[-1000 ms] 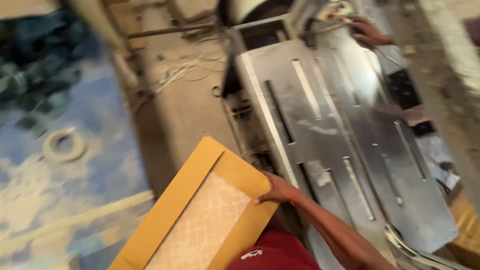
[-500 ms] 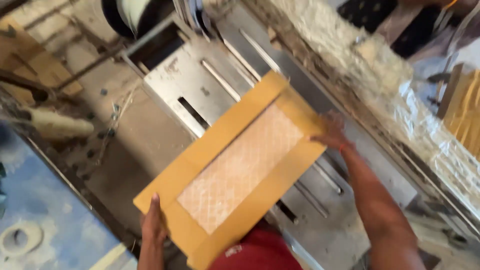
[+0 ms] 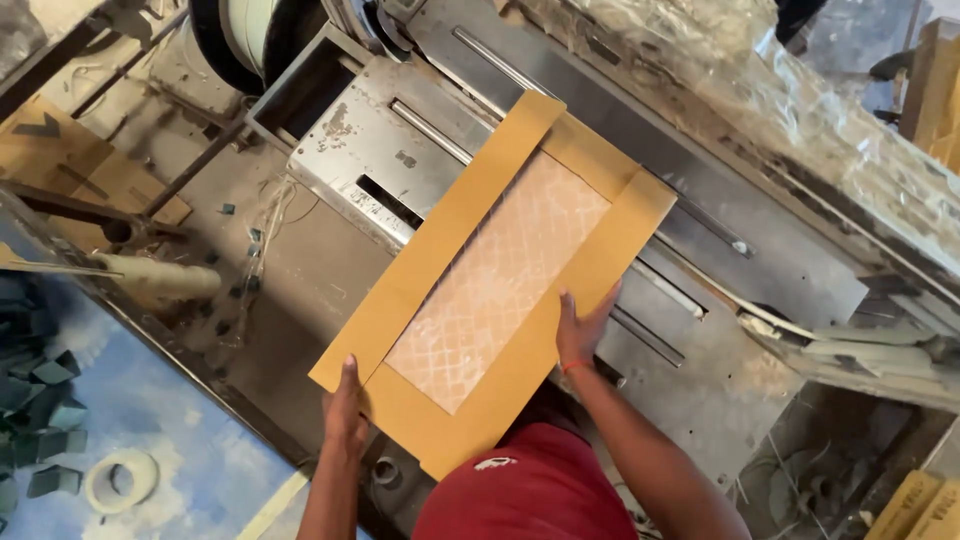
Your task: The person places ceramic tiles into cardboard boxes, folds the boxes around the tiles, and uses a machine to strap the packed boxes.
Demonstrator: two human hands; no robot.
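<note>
A flat rectangular package (image 3: 500, 280) wrapped in brown cardboard flaps lies slanted on a steel machine table (image 3: 700, 260); its middle shows a pale tile-like face with a net pattern. My left hand (image 3: 345, 415) grips the package's near left corner, thumb on top. My right hand (image 3: 583, 325) rests flat on the right cardboard flap, fingers spread. A red cap brim (image 3: 520, 495) shows at the bottom between my arms.
The machine table has long slots and a dark opening (image 3: 390, 200) at its left end. A large reel (image 3: 250, 40) stands at the top left. A tape roll (image 3: 122, 480) and small dark blocks (image 3: 40, 385) lie on the blue floor. Crumpled clear plastic (image 3: 800, 110) covers the right side.
The package has slid further onto the machine table and up in view. My right hand moved from its far right edge down to the near right flap; my left hand stays at the corner.
</note>
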